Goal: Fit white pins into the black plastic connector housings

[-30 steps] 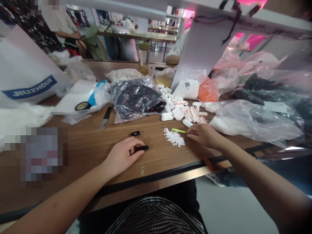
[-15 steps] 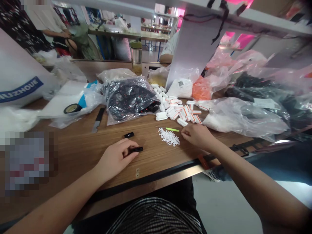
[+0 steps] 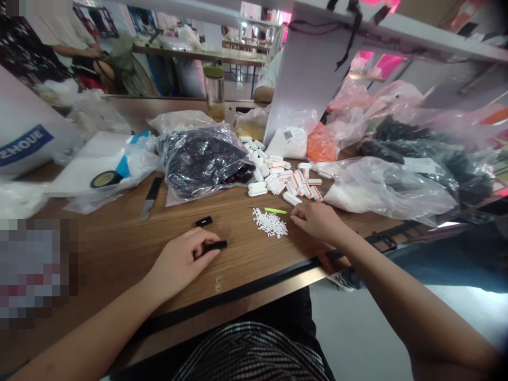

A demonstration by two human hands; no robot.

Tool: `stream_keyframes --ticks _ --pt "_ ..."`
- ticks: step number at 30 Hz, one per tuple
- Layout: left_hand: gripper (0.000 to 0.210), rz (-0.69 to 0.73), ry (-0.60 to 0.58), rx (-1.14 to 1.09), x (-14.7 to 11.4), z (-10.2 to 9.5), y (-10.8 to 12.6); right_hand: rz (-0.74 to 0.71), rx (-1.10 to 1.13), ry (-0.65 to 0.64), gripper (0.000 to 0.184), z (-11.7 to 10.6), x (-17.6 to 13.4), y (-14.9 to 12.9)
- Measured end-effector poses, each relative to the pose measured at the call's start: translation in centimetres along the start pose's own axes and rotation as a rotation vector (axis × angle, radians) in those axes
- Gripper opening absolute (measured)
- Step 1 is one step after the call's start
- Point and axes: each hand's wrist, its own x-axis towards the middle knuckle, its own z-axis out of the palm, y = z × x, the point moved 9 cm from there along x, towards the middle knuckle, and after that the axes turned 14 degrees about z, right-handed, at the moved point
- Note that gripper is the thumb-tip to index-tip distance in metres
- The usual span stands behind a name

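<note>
Between the thumb and fingers of my left hand (image 3: 182,259) is a black connector housing (image 3: 216,245) with a row of small holes, held low over the wooden table (image 3: 127,254). A second black housing (image 3: 203,221) lies just beyond that hand. My right hand (image 3: 317,219) rests at the right edge of a pile of small white plugs (image 3: 271,223), its fingers curled together; whatever they may pinch is too small to make out. A yellow-green stick tool (image 3: 275,210) with a thin tip lies behind the pile.
Many white connectors with orange strips (image 3: 291,180) are heaped farther back. Beside them sit a bag of black parts (image 3: 204,164) and a clear bag of white pieces (image 3: 381,185). A knife (image 3: 151,198), a tape roll (image 3: 106,179) and a bottle (image 3: 214,92) are also there.
The whole view has shifted slightly, so things appear a little farther left. Both hands keep nearly the same pose and place on the table.
</note>
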Motion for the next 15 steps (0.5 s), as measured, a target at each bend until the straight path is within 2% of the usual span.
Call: stream_keyframes --ticks 15 --pt "0.017 0.028 0.045 -0.059 0.0 -0.2 0.4 -0.038 0.061 -0.007 0.022 0.5 0.3 1.2"
